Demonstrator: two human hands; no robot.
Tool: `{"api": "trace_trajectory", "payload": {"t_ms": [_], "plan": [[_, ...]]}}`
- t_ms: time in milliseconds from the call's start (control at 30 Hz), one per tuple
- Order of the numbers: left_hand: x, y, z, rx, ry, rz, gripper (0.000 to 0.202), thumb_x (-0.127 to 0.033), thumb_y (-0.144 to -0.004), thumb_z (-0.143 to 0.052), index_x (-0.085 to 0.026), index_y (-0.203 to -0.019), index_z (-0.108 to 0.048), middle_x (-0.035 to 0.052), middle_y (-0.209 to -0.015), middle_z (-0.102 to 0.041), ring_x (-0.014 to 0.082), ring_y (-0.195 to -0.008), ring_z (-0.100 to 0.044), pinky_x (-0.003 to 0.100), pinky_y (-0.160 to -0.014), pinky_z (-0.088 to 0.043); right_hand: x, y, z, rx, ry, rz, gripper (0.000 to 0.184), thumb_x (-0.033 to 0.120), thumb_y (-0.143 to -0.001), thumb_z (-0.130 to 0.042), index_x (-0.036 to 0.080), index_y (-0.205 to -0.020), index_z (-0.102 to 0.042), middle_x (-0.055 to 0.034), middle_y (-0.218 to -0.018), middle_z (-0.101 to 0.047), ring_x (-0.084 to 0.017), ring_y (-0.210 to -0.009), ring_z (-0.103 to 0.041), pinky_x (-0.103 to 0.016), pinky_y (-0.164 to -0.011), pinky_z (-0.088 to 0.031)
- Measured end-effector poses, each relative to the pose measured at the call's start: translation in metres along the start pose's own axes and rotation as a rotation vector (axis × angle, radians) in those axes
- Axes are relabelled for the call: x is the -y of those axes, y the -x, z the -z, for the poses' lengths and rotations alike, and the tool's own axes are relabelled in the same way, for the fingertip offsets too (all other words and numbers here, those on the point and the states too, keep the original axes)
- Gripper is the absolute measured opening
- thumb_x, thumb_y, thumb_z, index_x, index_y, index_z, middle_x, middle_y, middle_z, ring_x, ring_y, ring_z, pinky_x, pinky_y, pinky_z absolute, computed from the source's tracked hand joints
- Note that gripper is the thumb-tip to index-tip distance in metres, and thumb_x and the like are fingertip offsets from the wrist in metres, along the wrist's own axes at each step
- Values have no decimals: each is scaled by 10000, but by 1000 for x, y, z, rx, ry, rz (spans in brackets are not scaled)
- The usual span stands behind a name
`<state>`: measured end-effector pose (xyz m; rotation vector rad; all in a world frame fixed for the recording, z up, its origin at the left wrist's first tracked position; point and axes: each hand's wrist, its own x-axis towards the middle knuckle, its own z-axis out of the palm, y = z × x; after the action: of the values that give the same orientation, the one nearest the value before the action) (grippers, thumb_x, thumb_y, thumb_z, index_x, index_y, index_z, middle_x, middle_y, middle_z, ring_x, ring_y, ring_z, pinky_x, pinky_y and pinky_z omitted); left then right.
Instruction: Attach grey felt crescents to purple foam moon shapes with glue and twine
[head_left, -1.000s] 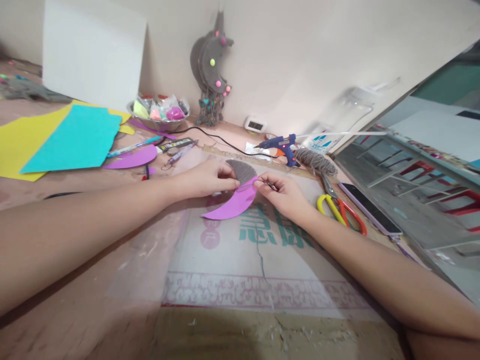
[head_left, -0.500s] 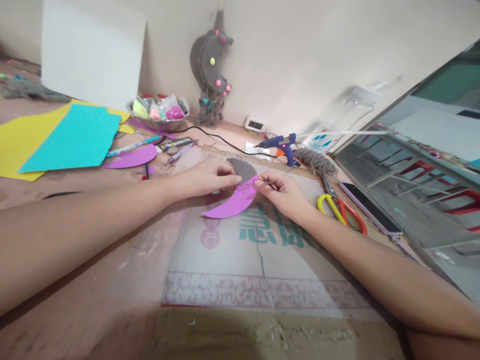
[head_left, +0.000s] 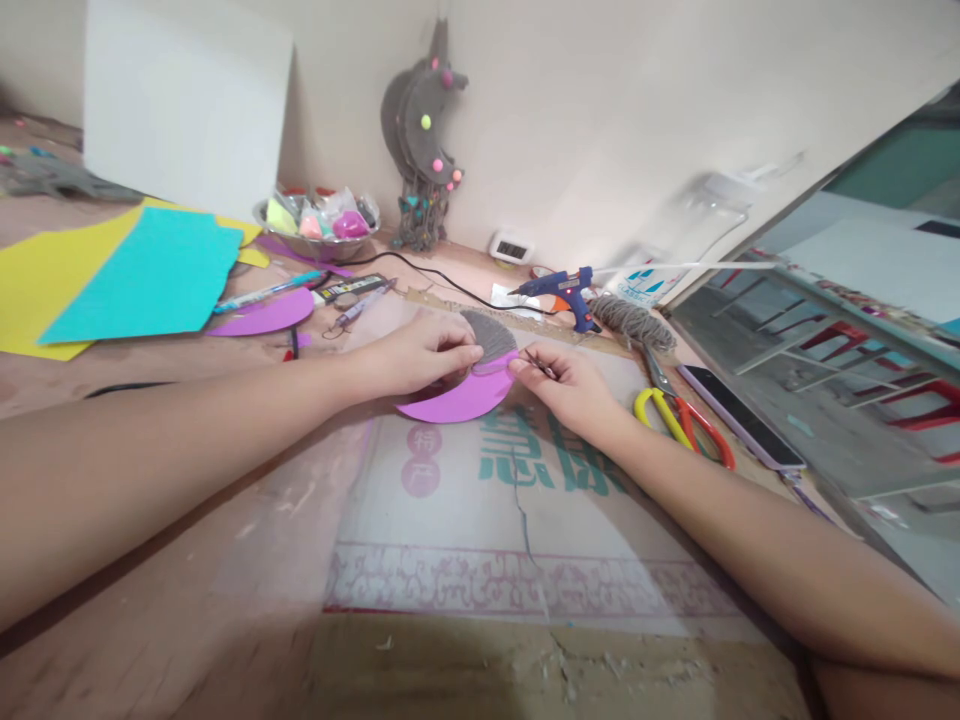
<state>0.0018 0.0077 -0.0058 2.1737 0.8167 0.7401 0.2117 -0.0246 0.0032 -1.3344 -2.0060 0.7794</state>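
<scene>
A purple crescent (head_left: 459, 400) is partly wrapped in close rows of grey yarn (head_left: 489, 335). My left hand (head_left: 431, 352) is closed on its left side, thumb and fingers pinching near the wrapped part. At the right edge of the crescent, my right hand (head_left: 559, 378) pinches a strand of the grey yarn, its thumb tip against the purple edge. The fingers of both hands hide part of the crescent. Beneath them lies a printed plastic sheet (head_left: 450, 520) over cardboard.
A blue glue gun (head_left: 566, 290), a grey yarn bundle (head_left: 634, 322), scissors (head_left: 679, 420) and a phone (head_left: 739, 415) lie to the right. Coloured sheets (head_left: 142, 280), another purple piece (head_left: 266, 315) and a metal bowl (head_left: 315, 245) are left. A decorated grey moon (head_left: 420, 125) hangs behind.
The purple crescent has turned and risen slightly, its lower tip swinging up and left under my left hand. Both hands keep their grip in nearly the same place.
</scene>
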Motion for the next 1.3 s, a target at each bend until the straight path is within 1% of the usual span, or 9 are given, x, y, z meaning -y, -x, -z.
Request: {"api": "trace_trajectory", "payload": {"t_ms": [67, 200, 433, 567, 700, 767, 900, 1033, 1300], "plan": [[0, 0, 0, 18, 45, 1, 294, -314, -860, -439, -137, -644, -532, -12, -595, -536, 76, -533, -481, 201, -512, -365, 1, 0, 0, -9, -10, -3, 298, 409, -815, -522, 181, -630, -471, 49, -552, -373, -79, -511, -327, -228, -477, -261], [-2, 0, 1, 19, 7, -20, 289, -308, -829, -495, -129, -609, -550, -17, -569, -515, 65, -507, -459, 194, -487, -340, 1, 0, 0, -20, -11, 3, 315, 403, -820, -521, 183, -609, -442, 55, -549, -337, -75, -506, -293, -231, -472, -233], [0, 1, 1, 7, -20, -19, 220, -279, -813, -503, -132, -668, -579, -19, -601, -528, 68, -522, -460, 197, -506, -357, -2, 0, 1, -3, -25, 0, 299, 420, -823, -518, 176, -653, -485, 50, -568, -361, -78, -520, -314, -232, -485, -244], [1, 1, 1, 29, 37, 14, 219, -286, -825, -496, -135, -677, -554, -27, -587, -502, 61, -492, -431, 195, -492, -350, -1, 0, 0, -7, -19, 8, 301, 418, -822, -516, 176, -647, -477, 51, -565, -358, -78, -519, -315, -231, -486, -246], [2, 1, -1, 30, 189, 34, 257, -310, -845, -469, -141, -655, -510, -29, -565, -487, 59, -476, -424, 187, -471, -348, 1, -1, 1, 0, -14, -3, 313, 434, -815, -519, 181, -639, -467, 48, -562, -371, -83, -519, -328, -232, -491, -263], [2, 0, -2, 20, 221, 41, 287, -329, -855, -456, -141, -643, -500, -22, -569, -496, 60, -480, -435, 184, -464, -348, 1, -1, 1, 13, -5, -7, 322, 449, -810, -520, 182, -636, -469, 44, -562, -383, -86, -523, -338, -234, -496, -275], [3, -1, -2, 19, 231, 59, 323, -363, -864, -446, -140, -635, -492, -20, -563, -495, 56, -467, -433, 178, -446, -336, 2, -1, 1, 30, -2, -2, 338, 471, -806, -517, 185, -633, -465, 42, -560, -384, -88, -523, -337, -233, -490, -276], [5, 0, -2, 5, 212, 77, 350, -391, -865, -441, -140, -627, -492, -9, -559, -508, 59, -460, -441, 183, -440, -331, 1, -1, 0, 50, 3, 7, 328, 454, -815, -508, 184, -634, -465, 45, -560, -367, -82, -517, -320, -229, -479, -261], [8, -1, -2, 29, 247, 112, 358, -386, -853, -453, -140, -598, -496, -9, -535, -478, 59, -454, -427, 193, -448, -328, 1, 0, 0, 76, 10, 5, 304, 433, -822, -504, 179, -655, -494, 47, -568, -387, -80, -517, -326, -229, -483, -256]]}}
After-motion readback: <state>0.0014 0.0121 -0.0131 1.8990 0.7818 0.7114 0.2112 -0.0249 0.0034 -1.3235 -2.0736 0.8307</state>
